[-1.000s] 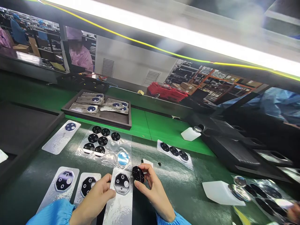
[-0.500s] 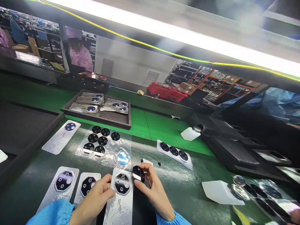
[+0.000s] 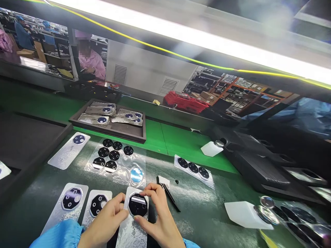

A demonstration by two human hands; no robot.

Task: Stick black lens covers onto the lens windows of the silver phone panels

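Observation:
A silver phone back cover (image 3: 132, 235) lies in front of me on the dark mat. My left hand (image 3: 106, 217) pinches its upper left edge between thumb and fingers. With thumb and forefinger, my right hand (image 3: 161, 215) grips a black octagonal camera lens cover (image 3: 138, 205), which now covers the camera opening at the top of that back cover. Whether it is pressed flat cannot be seen. Two more phone back covers, one far left (image 3: 71, 199) and one partly behind my left hand (image 3: 97, 206), lie to the left.
Behind my hands is a clear sheet (image 3: 121, 175) with several black lens covers. A strip of three lens covers (image 3: 193, 168), black tweezers (image 3: 170, 198) and a white bottle (image 3: 245, 213) lie rightward. A tray of phone covers (image 3: 141, 136) stands behind. At right, a co-worker's fingertips (image 3: 326, 240) show.
My right hand has moved left and brought the black lens cover from beside the phone back cover onto its camera area. The tweezers now show more fully. My left hand keeps its hold.

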